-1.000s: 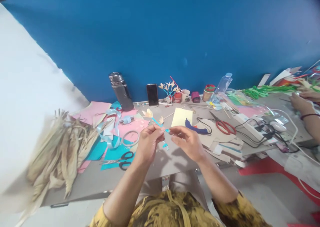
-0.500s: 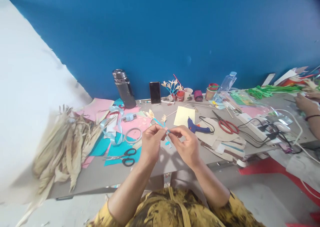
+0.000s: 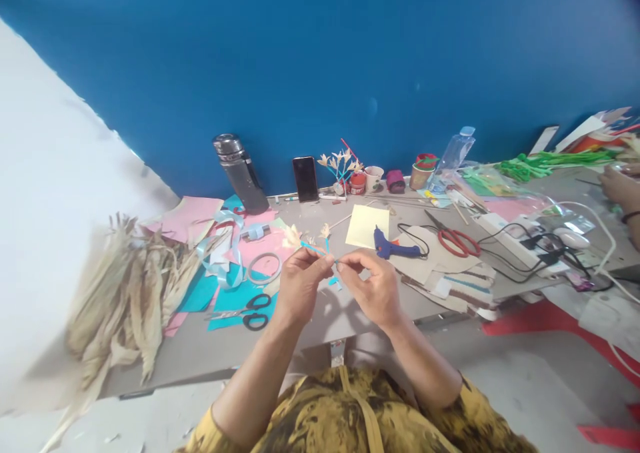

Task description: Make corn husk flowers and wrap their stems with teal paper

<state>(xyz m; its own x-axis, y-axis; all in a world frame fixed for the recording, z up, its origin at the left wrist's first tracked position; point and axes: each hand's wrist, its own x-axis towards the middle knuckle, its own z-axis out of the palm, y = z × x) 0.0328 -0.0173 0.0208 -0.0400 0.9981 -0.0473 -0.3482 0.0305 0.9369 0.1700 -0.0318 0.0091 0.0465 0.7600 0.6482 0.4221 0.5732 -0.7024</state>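
My left hand point(image 3: 301, 285) and my right hand point(image 3: 371, 286) meet above the near part of the table, thumbs and forefingers pinched close together. Between my left fingers is a craft flower point(image 3: 292, 237) with pale, husk-like petals and a blue wrapped stem. A second, smaller pale bloom point(image 3: 325, 230) on a blue stem rises from the same grip. My right fingertips close on the lower stem end; exactly what they pinch is mostly hidden. Below the fingertips shows a small blue piece point(image 3: 334, 281). Black-handled scissors point(image 3: 255, 312) lie on blue paper left of my hands.
Dried corn husks point(image 3: 133, 293) hang over the left table edge. A tape roll point(image 3: 265, 268), yellow paper point(image 3: 367, 226), a blue glue gun point(image 3: 395, 248) and red-handled scissors point(image 3: 457, 242) lie around. Behind stand a flask point(image 3: 243, 176), phone point(image 3: 305, 178) and bottle point(image 3: 455, 156). Another person's hand point(image 3: 620, 188) is far right.
The view has shifted slightly. My hands remain pinched together on the flower stem, and the blue piece below shows less beneath my fingertips.
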